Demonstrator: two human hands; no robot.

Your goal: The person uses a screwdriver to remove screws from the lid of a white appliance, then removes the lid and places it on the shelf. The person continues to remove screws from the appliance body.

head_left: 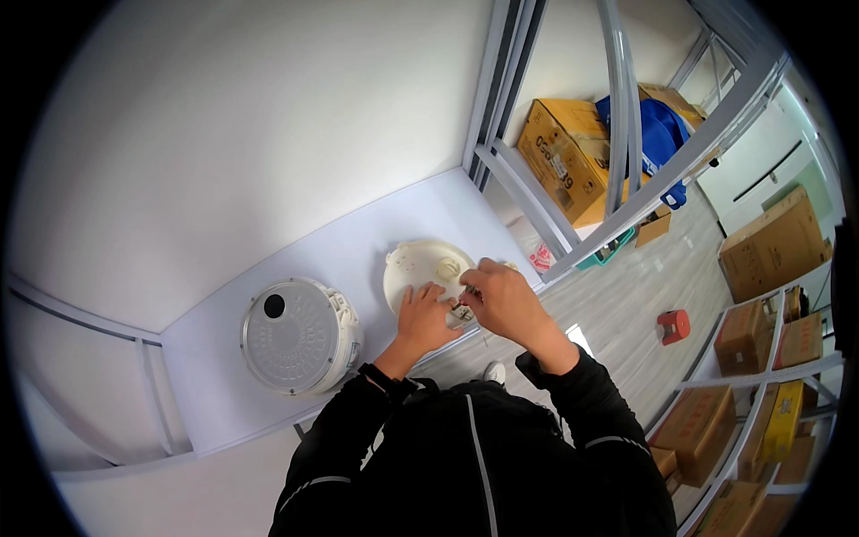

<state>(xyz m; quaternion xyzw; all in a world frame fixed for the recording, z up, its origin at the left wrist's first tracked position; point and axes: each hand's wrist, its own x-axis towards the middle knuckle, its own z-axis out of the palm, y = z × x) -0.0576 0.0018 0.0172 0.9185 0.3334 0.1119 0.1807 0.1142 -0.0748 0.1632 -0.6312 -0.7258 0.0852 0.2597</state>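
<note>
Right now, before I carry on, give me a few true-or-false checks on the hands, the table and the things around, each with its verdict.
1. The left hand and right hand are close together at the near side of the shallow white round part. True.
2. The large round unit is to the right of both hands. False: the large round unit is to their left, on the table.
3. The dark circle is on top of the large round unit. True.
4. The red object is on the table. False: the red object is on the floor, off to the right.
5. Both sleeves are white. False: both sleeves are black.
</note>
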